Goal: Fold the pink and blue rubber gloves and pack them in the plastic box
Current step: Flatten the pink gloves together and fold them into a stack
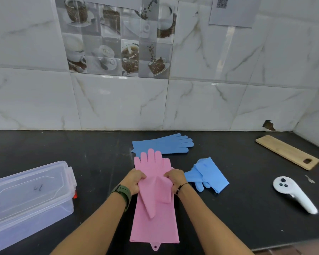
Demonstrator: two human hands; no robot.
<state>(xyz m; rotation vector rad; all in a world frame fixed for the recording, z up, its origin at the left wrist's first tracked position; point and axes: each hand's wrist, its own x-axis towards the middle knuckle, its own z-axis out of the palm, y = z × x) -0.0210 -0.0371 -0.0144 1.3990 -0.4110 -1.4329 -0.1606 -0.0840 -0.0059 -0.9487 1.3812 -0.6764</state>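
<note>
Both hands work on a pink glove (154, 214) lying on the dark tabletop (63, 148) straight in front of the person, fingers pointing toward the tiled wall and cuff toward the near edge. The left hand (134, 180) pinches the glove's left edge at about the palm, and the right hand (174, 178) pinches the right edge; the fingers of both are curled into the rubber, which bunches and drapes in a loose flap between them. It is not clear whether that flap is part of this glove or a second pink glove lying on top.

By the look of things, the task is at an early-to-middle stage. One blue glove (206, 174) sits just to the right of the right hand, already doubled over on itself, so its fold seems done. Another blue glove (162, 144) lies flat and unfolded behind the pink one, near the wall. The pink fold is only starting.

The plastic box (26, 199) stands at the left, well apart from the gloves, with its clear lid on and no glove visible inside. Judging from this, what remains is finishing the pink fold, folding the flat blue glove, opening the box and packing everything in.
</note>
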